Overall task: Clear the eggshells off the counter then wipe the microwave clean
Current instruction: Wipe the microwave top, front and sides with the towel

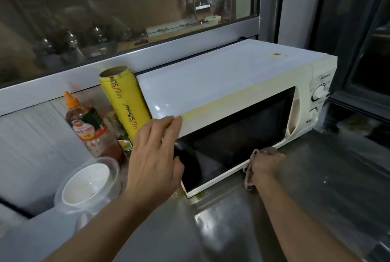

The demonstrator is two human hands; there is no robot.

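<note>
One microwave point(232, 93), white going yellowish along the front edge, sitting on a steel counter point(295, 188) under a window point(126, 8). Door's closed, and "Midea" is printed above its two dials. Left hand point(155, 156) rests flat on the top left front corner, fingers straight and relaxed. Right hand point(267, 165) is curled round one brownish cloth point(250, 174), pressed at the bottom edge of the door. Left of the microwave: one yellow roll point(124, 103) reading "SUNWRAP", leaning on its side; one sauce bottle point(92, 126) with an orange cap, label too blurry to read; one white bowl point(88, 183) inside a clear container point(115, 174). Can't spot any eggshells.
</note>
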